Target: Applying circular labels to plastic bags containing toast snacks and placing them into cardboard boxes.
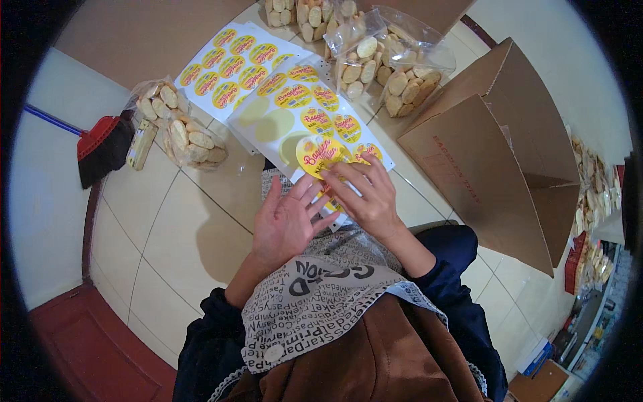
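Observation:
A round yellow sticker (pixel 317 155), printed with red lettering, is pinched between the fingers of my right hand (pixel 369 196). It is lifted above the white sticker sheet (pixel 256 135), which has several bare round patches on its left side. My left hand (pixel 289 218) is palm up with fingers spread, its fingertips close to the sheet's lower edge and the sticker. Whether those fingertips touch the sheet, I cannot tell. Another sheet of round stickers (pixel 221 70) lies partly under this one. Beyond the sheets stand clear plastic bags of oval dry bread (pixel 357 68).
On the right stands an open cardboard box (pixel 452 166) bearing writing. Two more bread bags (pixel 193 143) lie on the left of the tiled floor (pixel 166 231), beside a small wrapped pack (pixel 142 144) and a broom (pixel 103 151). More bagged bread (pixel 595 191) is at the far right.

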Action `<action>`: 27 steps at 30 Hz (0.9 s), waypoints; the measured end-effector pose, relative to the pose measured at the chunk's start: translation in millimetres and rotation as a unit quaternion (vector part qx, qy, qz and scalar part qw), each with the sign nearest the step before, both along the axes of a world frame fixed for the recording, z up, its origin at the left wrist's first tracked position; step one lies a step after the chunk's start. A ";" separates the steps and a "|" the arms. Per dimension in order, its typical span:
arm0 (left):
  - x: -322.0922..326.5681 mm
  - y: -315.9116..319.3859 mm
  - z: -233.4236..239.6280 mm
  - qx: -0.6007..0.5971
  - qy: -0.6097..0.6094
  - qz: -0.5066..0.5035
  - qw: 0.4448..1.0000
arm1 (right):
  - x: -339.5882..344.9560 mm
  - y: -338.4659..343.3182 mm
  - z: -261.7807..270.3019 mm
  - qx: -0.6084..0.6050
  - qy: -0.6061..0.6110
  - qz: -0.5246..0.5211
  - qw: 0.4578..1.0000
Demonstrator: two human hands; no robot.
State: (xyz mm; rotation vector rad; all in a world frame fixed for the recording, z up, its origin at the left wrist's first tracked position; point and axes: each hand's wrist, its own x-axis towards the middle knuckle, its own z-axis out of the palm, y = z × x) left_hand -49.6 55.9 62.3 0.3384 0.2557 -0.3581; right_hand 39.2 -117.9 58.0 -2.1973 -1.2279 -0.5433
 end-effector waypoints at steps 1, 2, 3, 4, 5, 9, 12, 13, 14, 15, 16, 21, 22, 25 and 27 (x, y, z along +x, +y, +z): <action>0.0 0.4 -0.8 -0.019 0.002 -0.005 1.000 | -0.2 1.6 0.7 -0.015 -0.008 0.015 1.000; -1.0 1.2 -2.8 -0.041 0.003 -0.007 0.999 | 1.5 2.0 1.3 -0.042 -0.014 0.016 0.999; -2.3 2.0 -5.1 -0.050 0.020 -0.006 0.999 | 1.6 0.8 2.7 -0.055 -0.008 -0.001 0.998; -4.7 3.0 -8.1 -0.019 0.017 0.010 1.000 | 2.8 -1.5 3.7 -0.061 -0.001 -0.021 0.998; -8.2 3.1 -10.8 0.025 0.029 0.029 0.999 | 3.2 -4.0 4.3 -0.084 0.012 -0.042 0.996; -18.3 6.4 -23.3 0.109 0.022 0.077 0.991 | 2.3 -13.0 -0.1 0.000 0.072 -0.089 0.993; -19.6 1.6 -35.1 0.215 -0.025 0.122 0.969 | -4.0 -10.6 -8.1 0.015 0.121 -0.084 0.989; -19.3 0.2 -39.3 0.285 -0.033 0.110 0.952 | -7.5 -7.1 -10.4 0.026 0.149 -0.077 0.985; -18.8 -1.2 -43.2 0.357 -0.037 0.095 0.928 | -9.7 -2.9 -11.9 0.058 0.155 -0.063 0.984; -18.3 -2.2 -46.6 0.422 -0.060 0.090 0.900 | -10.8 1.9 -12.4 0.055 0.187 -0.056 0.979; -18.4 -4.0 -49.6 0.412 -0.051 0.087 0.906 | -12.5 7.1 -11.9 0.071 0.197 -0.042 0.977; -21.6 -10.9 -53.8 0.322 -0.129 0.101 0.932 | -16.1 38.5 -1.3 0.015 0.170 0.043 0.984; -23.1 -10.2 -52.9 0.315 -0.117 0.106 0.936 | -19.6 41.7 1.4 -0.033 0.171 0.042 0.984; -25.5 -6.0 -51.1 0.320 -0.077 0.150 0.932 | -22.0 41.0 3.2 -0.063 0.157 0.049 0.984; -24.8 -3.0 -51.3 0.360 -0.028 0.209 0.909 | -18.2 33.1 -2.0 0.030 0.174 0.002 0.984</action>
